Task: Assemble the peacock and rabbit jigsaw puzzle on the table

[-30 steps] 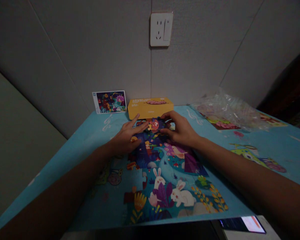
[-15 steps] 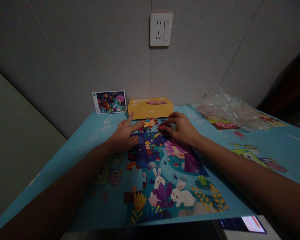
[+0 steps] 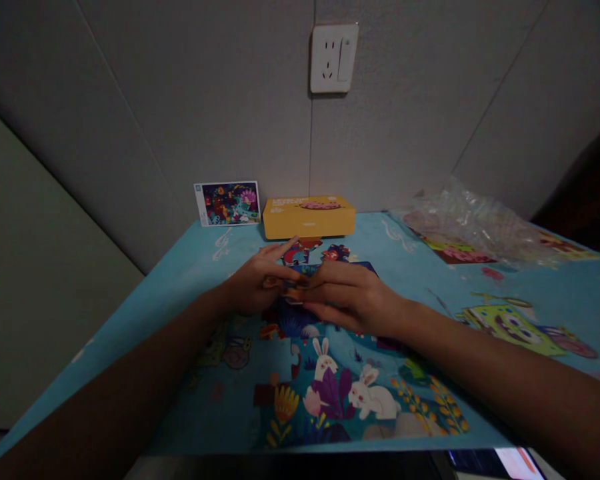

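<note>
A partly joined jigsaw puzzle (image 3: pixel 330 393) with white rabbits, purple leaves and yellow flowers lies on the blue table cover. Over its upper left part, my right hand (image 3: pixel 357 297) pinches a small puzzle piece (image 3: pixel 294 294), mostly hidden by the fingers. From the other side my left hand (image 3: pixel 255 281) meets it, thumb and fingers at the same piece, with the index finger stretched away. Just beyond the hands lie loose puzzle pieces: a red and blue one (image 3: pixel 300 253) and a dark one with a red figure (image 3: pixel 336 253).
Against the wall stand a picture card (image 3: pixel 233 205) and a yellow box (image 3: pixel 309 220). A crumpled clear plastic bag (image 3: pixel 485 217) rests on printed sheets at the right. A socket (image 3: pixel 334 59) is on the wall. A phone (image 3: pixel 495 464) lies below the table's front edge.
My right hand has come from the loose pieces at the back toward me and left, with a piece in its fingers. My left hand has shifted slightly nearer to meet it. The view has turned slightly left.
</note>
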A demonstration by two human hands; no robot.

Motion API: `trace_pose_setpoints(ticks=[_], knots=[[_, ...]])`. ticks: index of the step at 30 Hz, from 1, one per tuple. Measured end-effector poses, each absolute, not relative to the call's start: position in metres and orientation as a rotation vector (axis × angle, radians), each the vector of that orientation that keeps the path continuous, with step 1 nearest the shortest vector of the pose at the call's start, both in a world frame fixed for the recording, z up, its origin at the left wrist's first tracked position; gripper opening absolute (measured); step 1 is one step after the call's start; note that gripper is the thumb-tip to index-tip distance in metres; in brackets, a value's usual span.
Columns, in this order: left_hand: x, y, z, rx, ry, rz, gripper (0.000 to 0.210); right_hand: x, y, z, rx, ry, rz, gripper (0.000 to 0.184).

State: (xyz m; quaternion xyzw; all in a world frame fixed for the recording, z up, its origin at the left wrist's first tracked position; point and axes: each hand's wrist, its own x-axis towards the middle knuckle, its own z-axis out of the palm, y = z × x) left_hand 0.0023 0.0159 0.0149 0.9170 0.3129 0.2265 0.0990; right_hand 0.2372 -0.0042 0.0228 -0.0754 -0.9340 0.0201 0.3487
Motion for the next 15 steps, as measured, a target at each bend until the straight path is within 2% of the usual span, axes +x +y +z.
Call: trace_pose_setpoints(ticks=[4, 15], knots=[[0.001, 0.018, 0.012, 2.759, 0.989, 0.604, 0.048, 0.225, -0.020, 0.018, -0.164, -2.587, 0.045, 0.022], [0.002, 0.022, 0.008, 2.753, 1.092, 0.502, 0.056, 0.213, -0.035, 0.012, -0.110, -2.593, 0.000, 0.028]])
